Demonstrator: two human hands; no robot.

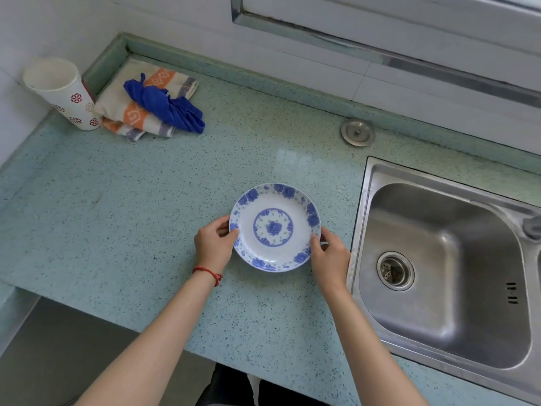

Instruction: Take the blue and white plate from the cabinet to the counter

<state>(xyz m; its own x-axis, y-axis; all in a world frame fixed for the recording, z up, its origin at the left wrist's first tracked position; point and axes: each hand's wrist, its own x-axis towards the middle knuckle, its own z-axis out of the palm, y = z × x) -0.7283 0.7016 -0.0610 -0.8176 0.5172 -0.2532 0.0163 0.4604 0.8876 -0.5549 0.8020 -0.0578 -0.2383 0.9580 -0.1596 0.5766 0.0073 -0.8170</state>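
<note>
While it lies flat on the speckled green stone bench (pixel 123 206), the round blue and white flowered plate (pixel 275 227) is held at both sides: the left hand (pixel 215 244) has its grip closed on the plate's left rim, the right hand (pixel 329 259) on its right rim. The steel sink (pixel 439 288) is just to the right of the plate.

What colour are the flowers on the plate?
Blue flowers on a white plate, with a ring of them round the rim. The head view shows it best.
</note>
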